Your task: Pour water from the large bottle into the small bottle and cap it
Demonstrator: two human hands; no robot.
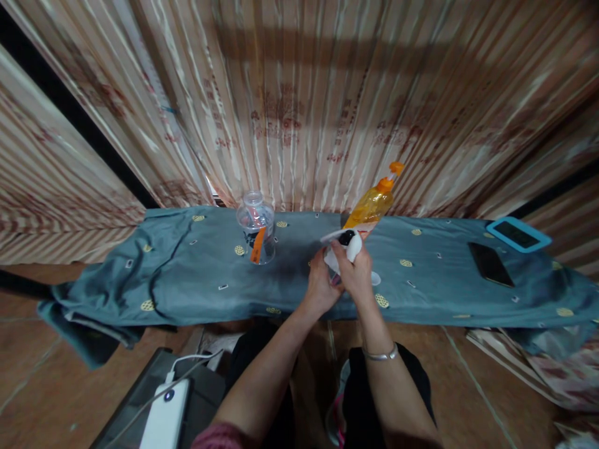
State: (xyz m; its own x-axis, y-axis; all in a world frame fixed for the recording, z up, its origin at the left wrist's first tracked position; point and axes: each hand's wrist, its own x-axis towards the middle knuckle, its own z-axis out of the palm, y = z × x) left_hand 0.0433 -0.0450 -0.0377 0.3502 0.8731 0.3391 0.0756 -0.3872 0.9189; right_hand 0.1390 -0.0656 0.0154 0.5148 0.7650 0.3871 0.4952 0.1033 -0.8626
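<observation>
Place: a room in a home, set up as a makeshift work spot.
Backdrop: striped, patterned curtains [299, 106] hang across the whole far side.
Surface: a low bench or table draped in a blue-grey cloth [187, 274] with small yellow motifs.
Floor: brown tiles [42, 386], seen near left.
Household items: a clear plastic jar [256, 227], an orange pump bottle [372, 206], a dark phone [490, 264] and a blue-framed device [517, 234] at far right.
Near left: a white power bank [166, 418] with a cable.
</observation>
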